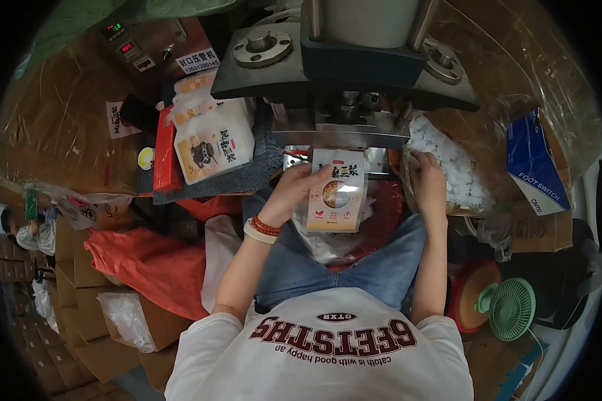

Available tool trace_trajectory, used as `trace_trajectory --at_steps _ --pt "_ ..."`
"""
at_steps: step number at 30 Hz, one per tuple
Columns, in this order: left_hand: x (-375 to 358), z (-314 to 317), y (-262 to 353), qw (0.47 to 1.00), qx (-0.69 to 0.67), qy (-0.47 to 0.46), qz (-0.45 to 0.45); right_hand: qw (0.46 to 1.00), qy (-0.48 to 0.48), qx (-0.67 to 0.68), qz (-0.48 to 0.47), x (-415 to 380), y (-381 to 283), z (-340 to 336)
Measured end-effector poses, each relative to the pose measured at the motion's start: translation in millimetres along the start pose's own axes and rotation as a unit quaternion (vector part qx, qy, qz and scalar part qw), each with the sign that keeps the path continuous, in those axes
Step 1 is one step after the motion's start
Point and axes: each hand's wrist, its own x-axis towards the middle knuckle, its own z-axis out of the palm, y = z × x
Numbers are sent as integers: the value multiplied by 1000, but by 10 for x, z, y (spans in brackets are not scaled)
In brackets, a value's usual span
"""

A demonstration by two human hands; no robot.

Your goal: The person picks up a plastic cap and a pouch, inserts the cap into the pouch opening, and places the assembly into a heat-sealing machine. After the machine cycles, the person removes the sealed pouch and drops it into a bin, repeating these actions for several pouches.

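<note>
My left hand point(291, 192) pinches the left edge of a flat printed pouch point(336, 194), thumb on its front face. This pouch is white with a round picture and a yellow bottom band, and its top end lies at the metal plate under the press point(344, 127). At the left edge of a heap of small white plastic pieces point(448, 164) is my right hand point(427, 180), its fingers curled together. Whatever those fingertips hold is too small to make out. A stack of similar pouches point(214, 144) lies on the grey cloth to the left.
Beside the pouch stack is a red box point(167, 150). A control box with lit displays point(124, 47) stands at back left. To the right are a blue foot switch box point(535, 164) and a green fan point(512, 309). Red cloth point(150, 264) hangs at left.
</note>
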Motion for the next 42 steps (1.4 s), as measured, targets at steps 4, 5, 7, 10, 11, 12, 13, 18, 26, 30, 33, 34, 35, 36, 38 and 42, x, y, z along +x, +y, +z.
trace_trajectory --at_steps 4,5,7,10,11,12,13,18,26,30,33,34,35,36,38,42 --pt "-144 -646 256 595 647 370 302 996 -31 86 23 9 31 -71" --pt "-204 -883 194 594 648 372 299 995 -34 87 21 12 40 -62" --pt "-336 -1271 -80 632 706 219 231 994 48 96 0 26 45 -44" --pt "-675 -1200 -185 662 676 152 284 922 205 327 39 -13 -253 -162" --pt "-751 -1118 -199 665 644 185 329 866 154 471 71 -66 -372 -227" --pt "-798 -1028 -175 667 644 184 326 867 152 470 74 -122 -544 -302" --pt "-821 -952 -154 758 554 194 283 832 72 549 45 -183 -745 -376" --pt "-894 -380 -14 793 412 168 416 864 -104 466 -157 -363 -1283 -186" --pt "-1095 -51 305 695 535 88 472 901 -52 209 -377 -396 -1321 -534" --pt "-1047 39 272 681 539 118 481 928 -6 149 -342 -389 -1296 -558" --pt "-1032 66 292 694 521 82 490 914 -36 204 -349 -385 -1287 -587" --pt "-1032 65 304 711 500 54 491 898 -44 262 -350 -379 -1286 -597" --pt "-1020 68 297 711 501 55 491 898 -44 263 -350 -366 -1265 -599" --pt "-997 77 267 733 481 41 479 897 -64 296 -323 -349 -1228 -603" --pt "-901 97 126 756 460 24 465 895 -84 328 -292 -320 -1175 -548" --pt "-593 187 -358 968 182 -12 172 935 -116 316 -110 -288 -1021 -246"
